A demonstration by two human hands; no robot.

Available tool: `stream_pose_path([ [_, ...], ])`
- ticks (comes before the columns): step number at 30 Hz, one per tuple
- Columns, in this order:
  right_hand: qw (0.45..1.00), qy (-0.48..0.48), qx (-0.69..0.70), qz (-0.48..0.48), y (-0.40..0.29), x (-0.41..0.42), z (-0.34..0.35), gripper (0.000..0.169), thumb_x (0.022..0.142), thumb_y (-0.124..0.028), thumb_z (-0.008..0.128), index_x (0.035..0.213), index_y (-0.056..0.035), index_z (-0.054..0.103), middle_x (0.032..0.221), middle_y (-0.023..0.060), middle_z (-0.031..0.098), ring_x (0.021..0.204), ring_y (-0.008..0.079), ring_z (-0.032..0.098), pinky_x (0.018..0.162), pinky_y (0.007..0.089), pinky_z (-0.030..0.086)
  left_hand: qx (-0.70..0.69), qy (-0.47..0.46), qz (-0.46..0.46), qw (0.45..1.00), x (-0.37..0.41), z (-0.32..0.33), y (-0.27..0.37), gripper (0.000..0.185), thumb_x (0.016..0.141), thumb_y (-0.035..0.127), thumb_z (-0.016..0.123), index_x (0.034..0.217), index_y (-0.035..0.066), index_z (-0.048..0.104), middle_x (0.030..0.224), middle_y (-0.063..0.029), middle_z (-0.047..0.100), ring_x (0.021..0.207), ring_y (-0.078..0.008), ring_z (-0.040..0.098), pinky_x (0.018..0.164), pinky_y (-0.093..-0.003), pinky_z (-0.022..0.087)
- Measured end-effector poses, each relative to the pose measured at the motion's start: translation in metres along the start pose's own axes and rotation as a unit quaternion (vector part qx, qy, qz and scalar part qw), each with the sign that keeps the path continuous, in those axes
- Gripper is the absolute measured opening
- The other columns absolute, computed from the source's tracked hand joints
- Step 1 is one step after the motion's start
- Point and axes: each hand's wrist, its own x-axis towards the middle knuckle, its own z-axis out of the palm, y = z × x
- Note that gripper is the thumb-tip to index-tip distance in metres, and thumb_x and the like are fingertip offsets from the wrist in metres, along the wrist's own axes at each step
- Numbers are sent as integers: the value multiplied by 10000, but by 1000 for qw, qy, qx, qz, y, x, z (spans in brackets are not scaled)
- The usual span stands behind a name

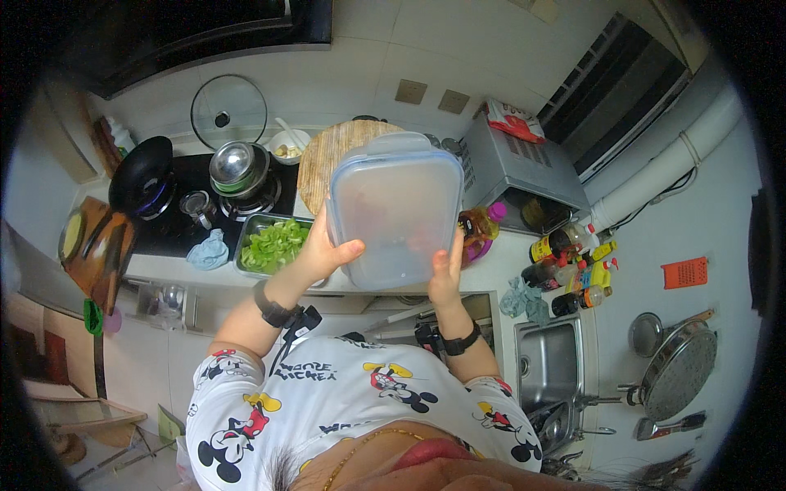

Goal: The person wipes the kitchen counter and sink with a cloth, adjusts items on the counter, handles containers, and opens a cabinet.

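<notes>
A translucent plastic food container with a lid and a bluish seal [396,215] is held up between both hands above the counter. My left hand [328,245] grips its left side, thumb over the near face. My right hand [446,270] grips the right side, the thumb along its edge. Behind the container is a round wooden board [322,159], partly covered. A metal tray [239,270] of chopped green vegetables [276,245] lies just left of my left hand. What the container holds cannot be made out.
On the stove are a black wok [141,175], stacked metal bowls [233,166] and a glass jar [198,205]. A light blue cloth [209,250] lies on the counter's edge. To the right are an oven [522,166], several bottles [556,242] and a sink [549,356].
</notes>
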Motion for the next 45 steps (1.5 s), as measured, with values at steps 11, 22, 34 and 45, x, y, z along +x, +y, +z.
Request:
stream_pose_path([
  [11,998,-55,4,3,-13,3,14,896,872,-554,464,1434,-57,-24,1077,143,519,941,219,567,883,347,421,78,60,-3,995,2,0,-13,792,851,687,225,1289,34,321,1144,-87,475,1070,-168,456,924,-308,370],
  [22,997,-65,-41,5,3,11,-8,697,942,-380,441,1422,14,125,1461,170,190,1349,250,185,1087,345,171,68,54,-172,981,12,-12,-31,914,762,765,306,1332,52,330,1222,-98,480,1128,-222,473,958,-369,386],
  [34,923,-164,-294,-185,-127,116,-24,687,891,-464,492,1384,-34,280,1400,172,326,1293,289,335,1052,394,292,-95,15,-67,993,12,-45,36,781,714,278,739,1317,20,314,1236,-111,460,1152,-238,450,973,-376,365],
  [45,724,253,-499,-403,-228,237,-111,266,815,-100,598,1069,-24,578,909,105,593,826,209,607,743,317,486,9,55,-37,998,-29,-97,95,1001,680,427,743,1421,82,166,1164,-156,495,1075,-283,526,856,-392,474],
])
